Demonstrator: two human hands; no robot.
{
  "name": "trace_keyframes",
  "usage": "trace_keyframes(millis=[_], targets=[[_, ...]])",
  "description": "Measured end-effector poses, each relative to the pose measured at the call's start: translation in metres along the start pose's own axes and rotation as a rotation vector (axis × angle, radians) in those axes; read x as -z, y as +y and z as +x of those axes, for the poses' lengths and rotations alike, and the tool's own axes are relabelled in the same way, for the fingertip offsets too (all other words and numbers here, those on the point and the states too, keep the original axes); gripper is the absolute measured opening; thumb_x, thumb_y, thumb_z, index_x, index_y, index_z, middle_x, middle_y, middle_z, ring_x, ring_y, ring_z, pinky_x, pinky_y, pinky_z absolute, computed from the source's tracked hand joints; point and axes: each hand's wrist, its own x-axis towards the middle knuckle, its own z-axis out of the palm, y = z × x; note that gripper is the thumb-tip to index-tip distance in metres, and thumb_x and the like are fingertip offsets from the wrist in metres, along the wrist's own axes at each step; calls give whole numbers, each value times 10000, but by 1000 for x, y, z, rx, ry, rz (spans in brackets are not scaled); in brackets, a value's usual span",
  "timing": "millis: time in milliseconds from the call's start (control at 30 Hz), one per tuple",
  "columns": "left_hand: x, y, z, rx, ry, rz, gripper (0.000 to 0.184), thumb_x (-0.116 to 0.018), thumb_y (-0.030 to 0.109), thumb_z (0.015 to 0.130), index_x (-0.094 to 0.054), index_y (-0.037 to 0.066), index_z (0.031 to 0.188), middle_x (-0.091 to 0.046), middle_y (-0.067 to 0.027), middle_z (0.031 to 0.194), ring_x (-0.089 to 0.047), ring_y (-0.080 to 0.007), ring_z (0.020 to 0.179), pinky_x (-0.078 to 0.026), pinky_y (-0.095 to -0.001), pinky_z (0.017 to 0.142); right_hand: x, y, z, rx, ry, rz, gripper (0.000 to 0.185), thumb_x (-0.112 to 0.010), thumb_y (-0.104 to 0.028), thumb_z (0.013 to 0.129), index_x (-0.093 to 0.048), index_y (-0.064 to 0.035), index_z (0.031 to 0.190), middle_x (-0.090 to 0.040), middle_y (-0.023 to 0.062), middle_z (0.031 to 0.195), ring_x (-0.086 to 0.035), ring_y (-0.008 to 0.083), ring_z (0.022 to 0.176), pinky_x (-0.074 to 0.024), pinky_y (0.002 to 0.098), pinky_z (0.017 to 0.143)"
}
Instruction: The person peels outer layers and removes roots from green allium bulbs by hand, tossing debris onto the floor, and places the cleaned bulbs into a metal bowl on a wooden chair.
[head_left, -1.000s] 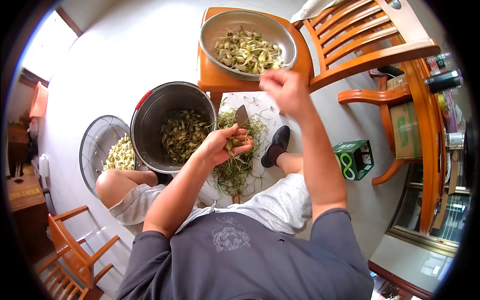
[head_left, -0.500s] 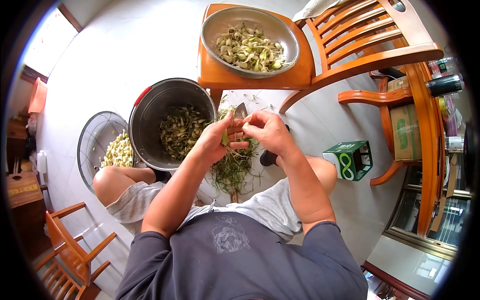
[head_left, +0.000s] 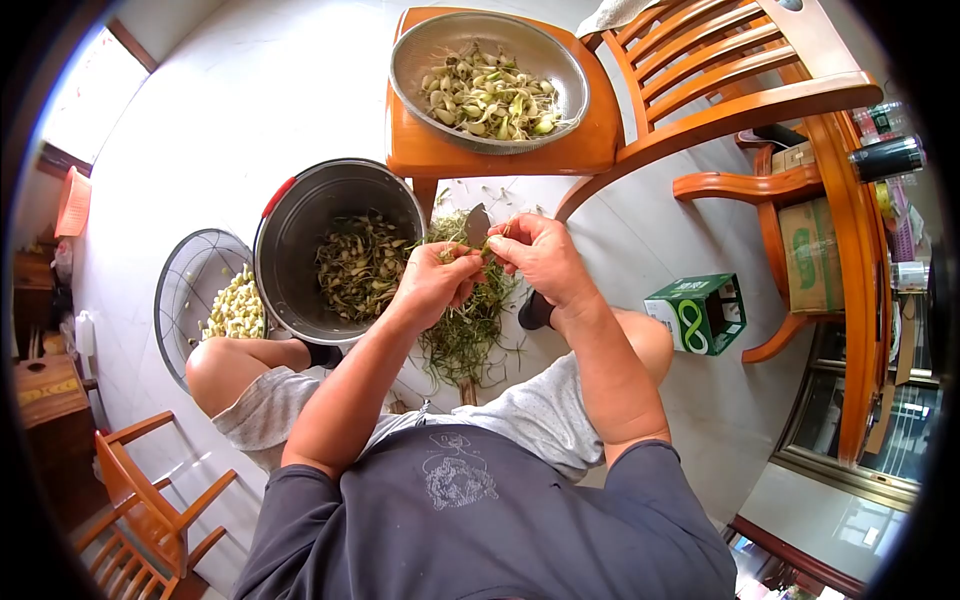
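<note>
My left hand (head_left: 440, 278) is closed, its fingertips near the dark knife blade (head_left: 477, 224) that points up between my hands. My right hand (head_left: 543, 262) pinches the green stalk of a small onion-like bulb (head_left: 490, 250) beside the blade. The bulb is mostly hidden by my fingers, and the knife's handle is not visible. Below my hands lies a heap of cut green stalks and roots (head_left: 465, 335). To the left, a dark pot (head_left: 285, 265) holds many untrimmed bulbs (head_left: 360, 265).
A metal colander (head_left: 410, 75) of bulbs with short stems stands on a wooden chair (head_left: 610, 140). At left, a wire basket (head_left: 175, 290) holds trimmed pale bulbs (head_left: 238, 308). A green box (head_left: 690, 315) sits on the floor at right. Another wooden chair (head_left: 150, 500) is at lower left.
My left hand has gone from open-palmed to closed, and both hands have come together by the blade. The camera view has shifted slightly.
</note>
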Motion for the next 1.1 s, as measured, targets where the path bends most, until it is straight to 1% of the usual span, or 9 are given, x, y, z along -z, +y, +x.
trace_keyframes(millis=[67,267,367,467,767,833,933,1033,1100], targets=[[-3,-1,1,20,50,-14,131,-627,127,863,-627,-3,842,-607,-46,661,-488,-60,459,-342,-204,391,-3,4,0,63,40,-60,147,-647,-106,843,-637,18,921,-645,36,747,-559,62,627,-467,228,562],[-12,2,8,108,167,-153,127,-594,103,844,-577,33,739,-548,-32,613,-453,-77,436,-320,-209,376,-22,7,-7,442,260,-420,125,-638,-83,818,-637,14,896,-653,153,838,-633,265,719,-508,340,672],[-13,5,10,174,191,-285,127,-587,94,838,-565,36,727,-533,-36,607,-455,-90,443,-315,-212,374,-27,6,-7,514,288,-513,121,-634,-71,809,-635,20,888,-645,173,876,-633,320,782,-510,358,709],[-7,0,12,166,179,-363,121,-582,89,836,-561,34,729,-521,-38,603,-452,-99,454,-316,-215,375,-30,9,-7,553,295,-536,137,-643,-72,805,-639,16,909,-650,166,883,-635,304,785,-508,355,707],[5,-1,7,244,210,-668,80,-542,71,861,-558,-7,860,-519,-36,646,-436,-78,470,-329,-186,394,-31,11,-3,228,182,248,134,-637,-81,881,-636,28,960,-645,43,795,-572,79,654,-489,220,618],[15,-10,11,237,256,-710,88,-542,69,869,-562,-14,889,-520,-28,657,-432,-68,470,-331,-175,393,-26,-2,-3,250,222,434,143,-632,-87,891,-627,26,979,-636,52,780,-571,93,658,-478,213,617],[22,-31,8,315,160,-449,136,-572,119,905,-586,-9,946,-551,-20,676,-461,-64,492,-332,-180,396,-8,-18,4,311,270,466,124,-619,-50,890,-624,23,990,-640,77,827,-587,131,689,-485,239,623],[21,-44,8,405,71,-372,228,-547,233,948,-597,12,969,-599,-32,740,-513,-82,560,-378,-209,452,16,-47,32,419,299,293,190,-613,-18,875,-601,20,1061,-625,67,825,-584,129,687,-478,228,619],[13,-43,10,476,74,-427,262,-521,271,962,-596,20,978,-614,-41,785,-532,-98,603,-402,-224,489,23,-81,57,426,334,229,333,-652,-56,829,-579,71,1128,-636,88,835,-590,139,689,-496,254,647]])
